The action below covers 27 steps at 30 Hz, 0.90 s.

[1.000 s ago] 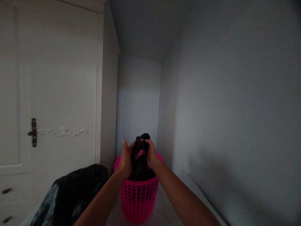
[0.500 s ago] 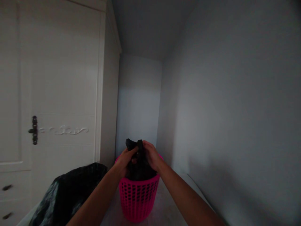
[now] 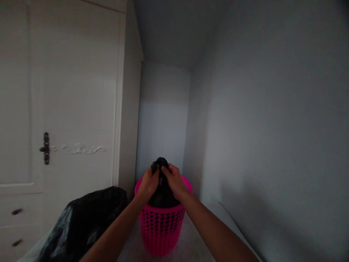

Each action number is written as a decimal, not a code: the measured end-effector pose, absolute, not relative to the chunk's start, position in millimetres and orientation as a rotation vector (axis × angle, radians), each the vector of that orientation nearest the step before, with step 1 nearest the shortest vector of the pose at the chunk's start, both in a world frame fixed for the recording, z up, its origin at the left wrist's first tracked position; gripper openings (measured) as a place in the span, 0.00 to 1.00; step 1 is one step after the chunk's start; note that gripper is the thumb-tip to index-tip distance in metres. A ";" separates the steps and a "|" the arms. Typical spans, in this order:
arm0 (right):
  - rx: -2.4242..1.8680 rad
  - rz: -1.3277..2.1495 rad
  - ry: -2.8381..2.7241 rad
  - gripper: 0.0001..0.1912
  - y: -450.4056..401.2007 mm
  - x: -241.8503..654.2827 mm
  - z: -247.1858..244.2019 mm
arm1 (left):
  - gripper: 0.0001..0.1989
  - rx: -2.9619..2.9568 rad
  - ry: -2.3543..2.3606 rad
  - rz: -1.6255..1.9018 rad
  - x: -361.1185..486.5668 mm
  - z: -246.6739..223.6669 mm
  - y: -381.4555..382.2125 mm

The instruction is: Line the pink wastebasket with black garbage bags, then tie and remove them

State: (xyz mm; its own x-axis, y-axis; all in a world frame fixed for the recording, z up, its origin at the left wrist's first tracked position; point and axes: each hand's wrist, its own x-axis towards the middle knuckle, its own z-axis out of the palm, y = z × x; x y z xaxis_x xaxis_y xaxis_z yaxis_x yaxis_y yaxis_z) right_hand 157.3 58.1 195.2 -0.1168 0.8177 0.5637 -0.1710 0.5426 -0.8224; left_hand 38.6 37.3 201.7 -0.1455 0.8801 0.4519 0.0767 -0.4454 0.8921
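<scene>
A black plastic bag (image 3: 163,198) bulges inside a bright pink perforated basket (image 3: 160,238). Its gathered top rises above the rim, between my two hands. My left hand (image 3: 151,182) pinches the left side of the gathered plastic. On the other side, my right hand (image 3: 173,181) grips it too, thumb bent over the top. Both hands are closed and close together over the basket. The bag's lower part shows only darkly through the basket's holes.
Another large black plastic bag (image 3: 89,218) lies left of the basket, beside my left forearm. Behind it stands a white wardrobe (image 3: 81,91) with a dark handle (image 3: 46,148). A pale grey wall (image 3: 259,109) runs along the right. The basket stands on a light surface (image 3: 195,240).
My hands have drawn closer together at the bag's top, bunching the plastic between them. The right thumb now shows over it. The view has shifted slightly left.
</scene>
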 end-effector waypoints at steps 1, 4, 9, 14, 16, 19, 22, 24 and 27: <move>-0.609 0.915 -1.402 0.15 60.3 155.1 194.2 | 0.16 1.567 1.098 1.674 37.4 202.0 36.4; -0.725 0.899 -1.285 0.12 67.5 151.6 190.1 | 0.23 1.931 1.200 1.619 32.2 202.5 29.2; -0.766 0.890 -1.365 0.04 81.2 160.9 190.2 | 0.35 2.503 1.406 1.276 23.3 201.4 18.3; -0.737 0.954 -1.505 0.04 86.3 175.2 194.8 | 0.39 2.652 1.282 1.271 19.5 198.6 17.4; -0.737 0.980 -1.542 0.09 84.6 179.0 195.0 | 0.37 2.625 1.297 1.334 17.7 197.9 19.5; -0.731 1.022 -1.596 0.11 79.1 182.5 195.1 | 0.35 2.529 1.243 1.467 15.0 197.1 25.8; -0.728 1.099 -1.657 0.18 72.0 183.1 194.4 | 0.28 2.419 1.177 1.524 14.3 196.1 33.2; -0.720 1.081 -1.685 0.27 67.9 181.8 193.0 | 0.23 2.334 1.168 1.552 15.2 196.1 36.0; -0.718 0.962 -1.620 0.31 64.5 179.0 191.4 | 0.14 2.188 1.173 1.530 16.6 198.5 34.8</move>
State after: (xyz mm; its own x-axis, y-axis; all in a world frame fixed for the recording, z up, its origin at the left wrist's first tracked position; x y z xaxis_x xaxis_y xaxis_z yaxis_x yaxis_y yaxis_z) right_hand 179.0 64.5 191.4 -0.2489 0.8401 0.4820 -0.0211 0.4929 -0.8699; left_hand 16.6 34.8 198.5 0.1370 0.7133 0.6874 0.4787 -0.6552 0.5844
